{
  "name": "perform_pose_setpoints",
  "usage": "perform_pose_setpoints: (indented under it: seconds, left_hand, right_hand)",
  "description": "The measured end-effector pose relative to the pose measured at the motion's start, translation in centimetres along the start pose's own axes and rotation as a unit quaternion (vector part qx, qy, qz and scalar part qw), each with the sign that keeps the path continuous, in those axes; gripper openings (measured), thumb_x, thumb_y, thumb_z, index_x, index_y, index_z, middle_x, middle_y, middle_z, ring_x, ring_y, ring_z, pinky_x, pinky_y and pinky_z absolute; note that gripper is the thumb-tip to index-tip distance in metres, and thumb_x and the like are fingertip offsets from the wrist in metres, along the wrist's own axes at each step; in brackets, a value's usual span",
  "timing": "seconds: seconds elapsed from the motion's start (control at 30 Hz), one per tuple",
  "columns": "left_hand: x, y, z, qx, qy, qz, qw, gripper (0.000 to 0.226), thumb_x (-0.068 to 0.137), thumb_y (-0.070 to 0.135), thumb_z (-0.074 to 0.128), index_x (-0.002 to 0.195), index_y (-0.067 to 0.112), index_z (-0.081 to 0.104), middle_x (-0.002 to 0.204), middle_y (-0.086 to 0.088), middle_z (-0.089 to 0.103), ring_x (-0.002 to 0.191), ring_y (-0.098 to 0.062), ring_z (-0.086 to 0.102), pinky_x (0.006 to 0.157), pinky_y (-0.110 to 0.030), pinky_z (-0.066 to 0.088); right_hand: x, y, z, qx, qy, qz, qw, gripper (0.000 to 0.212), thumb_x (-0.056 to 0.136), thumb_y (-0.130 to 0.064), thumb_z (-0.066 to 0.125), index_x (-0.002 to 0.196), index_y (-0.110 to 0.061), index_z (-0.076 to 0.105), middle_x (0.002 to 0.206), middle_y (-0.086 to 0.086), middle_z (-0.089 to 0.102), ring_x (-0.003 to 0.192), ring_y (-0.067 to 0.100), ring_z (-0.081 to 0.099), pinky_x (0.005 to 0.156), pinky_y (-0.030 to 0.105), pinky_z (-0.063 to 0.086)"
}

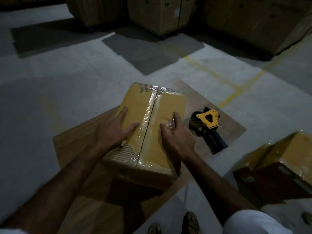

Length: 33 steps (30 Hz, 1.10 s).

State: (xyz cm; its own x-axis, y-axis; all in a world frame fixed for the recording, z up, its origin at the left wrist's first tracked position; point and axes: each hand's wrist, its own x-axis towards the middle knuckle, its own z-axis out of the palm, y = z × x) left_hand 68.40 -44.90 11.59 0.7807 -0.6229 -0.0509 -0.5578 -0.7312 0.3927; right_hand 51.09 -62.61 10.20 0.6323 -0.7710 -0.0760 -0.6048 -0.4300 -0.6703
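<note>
Tape press-down on the carton seam

The carton (pixel 140 102) lies on a cardboard sheet (pixel 76 149) on the floor, in front of the person. Clear tape (pixel 148 119) runs along its centre seam. The left hand (pixel 116 130) rests flat on the left flap, fingers straight and spread and holding nothing. The right hand (pixel 177 137) lies on the right flap, fingers extended, fingertips on a short wrinkled tape patch (pixel 170 123); it grips nothing.

Procedure:
1. Hold the carton steady with the left palm.
2. Slide the right fingertips outward from the seam, which should clear wrinkles and trapped air.
3. Press the tape ends over the carton edges.

The tape dispenser (pixel 208 125) lies just beside the carton on the right, should a further strip be needed.
</note>
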Motion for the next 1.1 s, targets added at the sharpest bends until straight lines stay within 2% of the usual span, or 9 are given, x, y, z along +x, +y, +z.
perform_pose_setpoints:
  seconds: [0.2,0.33,0.4,0.47,0.53,0.63,0.77,0.9,1.1]
  left_hand:
    - [-1.9,6.5,-2.6,0.019,0.085,0.034,0.996,0.106,0.074,0.101,0.031,0.162,0.048,0.004,0.132,-0.013,0.058,0.114,-0.032,0.062,0.089,-0.044,0.050]
    - [-1.5,13.3,-3.9,0.013,0.102,0.069,0.992,0.103,0.078,0.096,0.036,0.161,0.049,0.000,0.131,-0.014,0.054,0.115,-0.031,0.060,0.090,-0.044,0.048]
    - [-1.4,17.5,-3.6,0.008,0.099,0.094,0.991,0.104,0.077,0.096,0.035,0.161,0.048,-0.001,0.130,-0.013,0.054,0.115,-0.031,0.059,0.092,-0.044,0.048]
    - [-1.5,21.9,-2.6,0.007,0.096,0.123,0.988,0.105,0.076,0.097,0.033,0.162,0.047,-0.002,0.129,-0.013,0.053,0.114,-0.030,0.059,0.092,-0.044,0.049]
    - [-1.6,26.6,-1.1,0.001,0.090,0.155,0.984,0.105,0.077,0.097,0.033,0.161,0.047,-0.002,0.128,-0.012,0.052,0.112,-0.029,0.058,0.087,-0.042,0.048]
    - [-2.1,34.4,1.6,-0.008,0.092,0.216,0.972,0.103,0.079,0.097,0.034,0.161,0.045,0.000,0.126,-0.012,0.053,0.108,-0.027,0.058,0.080,-0.037,0.043]
    - [-3.1,45.4,5.8,-0.018,0.090,0.278,0.956,0.103,0.081,0.096,0.033,0.163,0.043,0.002,0.124,-0.013,0.054,0.106,-0.027,0.059,0.078,-0.036,0.043]
    - [-4.4,56.3,11.0,-0.026,0.064,0.320,0.945,0.106,0.077,0.098,0.028,0.163,0.042,0.001,0.123,-0.013,0.053,0.104,-0.027,0.059,0.078,-0.037,0.046]
    - [-6.4,68.6,19.3,-0.030,0.017,0.355,0.934,0.104,0.079,0.097,0.030,0.163,0.042,0.003,0.120,-0.013,0.054,0.104,-0.030,0.061,0.083,-0.040,0.053]
  right_hand:
    - [-0.5,0.6,-6.4,-0.015,0.075,-0.049,0.996,0.081,0.094,-0.078,0.040,0.162,-0.045,0.010,0.143,0.014,0.050,0.118,0.032,0.057,0.084,0.039,0.042]
    - [-0.8,2.0,-12.2,-0.034,0.149,-0.055,0.987,0.081,0.095,-0.078,0.039,0.162,-0.044,0.008,0.144,0.015,0.048,0.117,0.031,0.058,0.082,0.036,0.042]
    - [-0.9,3.6,-15.4,-0.049,0.176,-0.038,0.982,0.082,0.096,-0.077,0.040,0.163,-0.042,0.007,0.140,0.015,0.048,0.110,0.030,0.059,0.079,0.035,0.045]
    - [-1.2,5.8,-19.0,-0.059,0.203,-0.008,0.977,0.083,0.097,-0.076,0.040,0.164,-0.040,0.008,0.140,0.016,0.047,0.109,0.030,0.060,0.084,0.037,0.050]
    - [-1.8,8.6,-22.6,-0.065,0.229,0.017,0.971,0.083,0.097,-0.076,0.040,0.163,-0.039,0.008,0.140,0.017,0.046,0.110,0.030,0.060,0.086,0.038,0.051]
    - [-2.8,13.6,-28.4,-0.075,0.272,0.050,0.958,0.082,0.097,-0.076,0.038,0.163,-0.039,0.009,0.138,0.017,0.046,0.108,0.030,0.059,0.079,0.035,0.046]
    - [-4.1,21.2,-36.3,-0.096,0.325,0.099,0.936,0.082,0.096,-0.076,0.038,0.163,-0.039,0.009,0.137,0.018,0.047,0.109,0.031,0.059,0.080,0.038,0.050]
    - [-5.2,29.6,-43.4,-0.126,0.346,0.155,0.917,0.082,0.097,-0.076,0.034,0.164,-0.037,0.009,0.137,0.020,0.046,0.110,0.032,0.058,0.077,0.034,0.041]
    - [-6.3,40.6,-50.7,-0.132,0.339,0.228,0.903,0.081,0.099,-0.073,0.035,0.165,-0.032,0.011,0.142,0.021,0.044,0.115,0.035,0.059,0.091,0.041,0.049]
